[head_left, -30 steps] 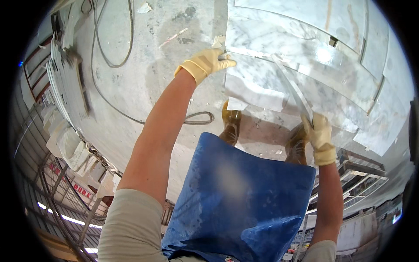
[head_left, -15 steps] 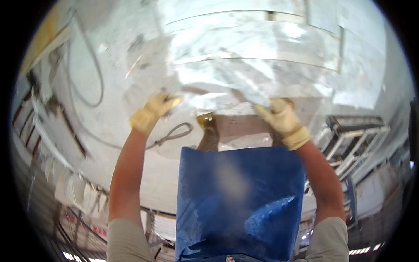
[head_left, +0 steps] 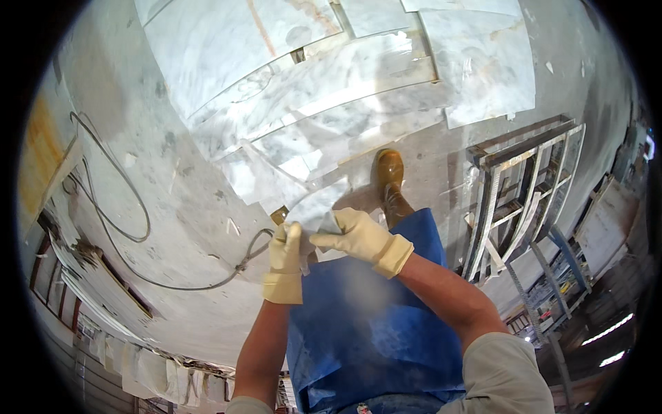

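Observation:
A flat, grey-white piece of stone slab [head_left: 318, 205] with pointed, broken edges is held up in front of my apron. My left hand [head_left: 283, 257], in a pale yellow glove, grips its near left side with the thumb pointing up. From the right, my gloved right hand [head_left: 360, 239] pinches the near right corner, its thumb reaching toward the left hand. The fingers under the piece are hidden. Just beyond, marble-like slab pieces [head_left: 265, 174] lie on the floor, some overlapping. My blue apron [head_left: 376, 331] hangs below both hands.
A brown-yellow boot [head_left: 390, 168] stands on the floor near the slabs. A looped cable [head_left: 181, 285] runs across the floor at left. Metal frames [head_left: 491, 200] stand at right. Larger pale slabs [head_left: 476, 65] cover the far floor. Sheets [head_left: 148, 372] lean at lower left.
My hands were apart and held nothing I could make out; now they are together on the stone piece. The view has turned, and the metal frames at right show more fully.

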Action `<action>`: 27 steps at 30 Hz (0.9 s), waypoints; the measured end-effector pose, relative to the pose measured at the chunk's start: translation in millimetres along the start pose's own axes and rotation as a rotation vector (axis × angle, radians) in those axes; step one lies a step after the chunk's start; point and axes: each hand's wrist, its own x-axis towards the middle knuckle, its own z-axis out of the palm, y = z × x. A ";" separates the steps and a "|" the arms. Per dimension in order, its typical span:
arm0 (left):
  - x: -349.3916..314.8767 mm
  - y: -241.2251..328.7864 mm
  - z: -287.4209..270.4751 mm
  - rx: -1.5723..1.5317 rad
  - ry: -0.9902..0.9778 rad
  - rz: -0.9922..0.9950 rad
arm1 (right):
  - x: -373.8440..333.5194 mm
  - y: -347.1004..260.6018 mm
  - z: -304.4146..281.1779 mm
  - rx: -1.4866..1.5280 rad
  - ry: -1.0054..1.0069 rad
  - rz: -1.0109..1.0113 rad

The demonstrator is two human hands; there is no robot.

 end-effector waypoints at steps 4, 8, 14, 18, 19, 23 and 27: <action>-15.2 30.1 48.1 0.031 -0.036 -0.056 | -15.2 -21.5 -28.1 -0.342 -0.034 0.270; -17.4 18.0 70.3 -0.100 -0.094 -0.066 | -22.7 4.0 -39.8 -0.182 0.080 -0.195; -17.5 15.7 115.4 -0.201 -0.270 -0.044 | -46.3 -8.6 -76.0 0.030 0.083 0.019; 28.0 17.3 114.2 0.229 -0.163 0.168 | -73.2 16.4 -97.5 0.395 0.291 0.090; 46.1 34.7 111.2 0.530 -0.147 0.269 | -80.4 22.4 -106.2 0.368 0.326 0.113; 114.7 55.6 122.7 1.392 -0.056 0.914 | -104.8 40.7 -139.6 0.332 0.420 0.085; 171.8 49.3 175.7 1.639 0.084 1.106 | -115.5 41.1 -154.3 0.491 0.502 0.052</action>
